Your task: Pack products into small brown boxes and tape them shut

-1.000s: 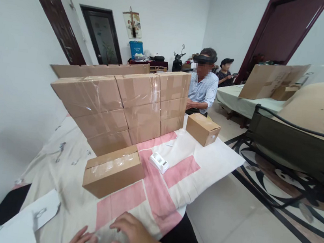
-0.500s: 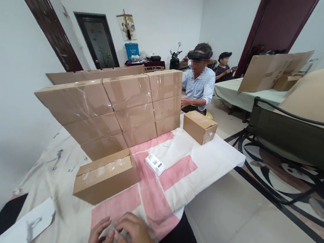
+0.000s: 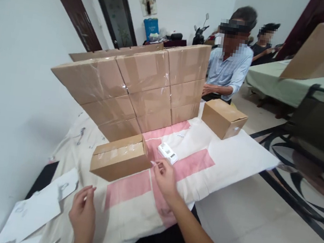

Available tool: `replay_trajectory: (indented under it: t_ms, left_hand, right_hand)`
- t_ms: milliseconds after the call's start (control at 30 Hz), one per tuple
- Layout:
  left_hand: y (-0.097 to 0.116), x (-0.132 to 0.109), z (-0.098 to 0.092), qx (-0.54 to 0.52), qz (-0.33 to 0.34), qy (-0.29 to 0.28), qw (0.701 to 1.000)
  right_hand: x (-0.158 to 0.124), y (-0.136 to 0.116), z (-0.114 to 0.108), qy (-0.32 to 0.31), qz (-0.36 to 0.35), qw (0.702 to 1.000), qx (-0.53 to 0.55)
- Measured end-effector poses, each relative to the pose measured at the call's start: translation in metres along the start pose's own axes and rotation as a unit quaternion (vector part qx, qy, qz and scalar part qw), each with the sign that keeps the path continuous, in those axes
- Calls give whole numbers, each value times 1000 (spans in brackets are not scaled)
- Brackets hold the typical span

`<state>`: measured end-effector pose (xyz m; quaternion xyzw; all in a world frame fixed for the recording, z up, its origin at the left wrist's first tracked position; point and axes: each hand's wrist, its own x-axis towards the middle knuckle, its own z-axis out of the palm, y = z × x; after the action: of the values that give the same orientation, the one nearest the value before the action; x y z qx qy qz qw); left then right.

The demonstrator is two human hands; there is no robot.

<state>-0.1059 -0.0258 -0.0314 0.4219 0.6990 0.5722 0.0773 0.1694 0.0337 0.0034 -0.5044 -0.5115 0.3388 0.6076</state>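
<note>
My right hand (image 3: 165, 175) reaches over the pink-and-cream cloth (image 3: 129, 191), its fingers pinching a small whitish piece (image 3: 153, 163) too tiny to name. That hand is beside the right end of a taped cardboard box (image 3: 121, 160) and just in front of a white device with a small dark window (image 3: 167, 153). Lower left, my left hand (image 3: 83, 207) is raised above the cloth with its fingers curled and the tips together. Whether anything is between them is too small to make out. White paper sheets (image 3: 38, 211) lie to the left of it.
A wall of taped cardboard boxes (image 3: 151, 84) stands across the table's far side. Another cardboard box (image 3: 224, 118) is near the far right corner. A person (image 3: 229, 66) sits behind it. Small clear bits (image 3: 81, 135) lie on the cloth at left.
My hands were close together at the table's near edge and have separated. The right went forward toward the white device, the left moved left. The camera view has shifted.
</note>
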Motion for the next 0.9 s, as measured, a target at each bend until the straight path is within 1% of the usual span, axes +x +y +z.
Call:
replay_trajectory:
  t_ms: [67, 100, 167, 267, 367, 500, 733, 900]
  left_hand:
    - [-5, 17, 10, -15, -4, 46, 999]
    - [-9, 22, 15, -19, -8, 57, 998]
    - [-17, 28, 26, -17, -16, 57, 998]
    - [-27, 28, 35, -9, -34, 38, 999]
    - [-32, 27, 35, -1, -56, 33, 998]
    - [-31, 29, 35, 13, -73, 26, 997]
    - [-26, 28, 39, 5, -86, 38, 996]
    - [-26, 29, 40, -18, -90, 43, 995]
  right_hand:
    - [24, 6, 9, -12, 15, 1000, 11]
    - [34, 10, 14, -13, 17, 1000, 10]
    - [49, 18, 25, -5, 8, 1000, -1]
    - [61, 32, 37, 5, -6, 1000, -22]
    - [62, 43, 42, -15, -20, 999, -48]
    - [59, 46, 43, -31, -47, 996, -70]
    - [57, 39, 38, -64, -125, 984, -113]
    - [54, 31, 32, -118, -157, 978, -73]
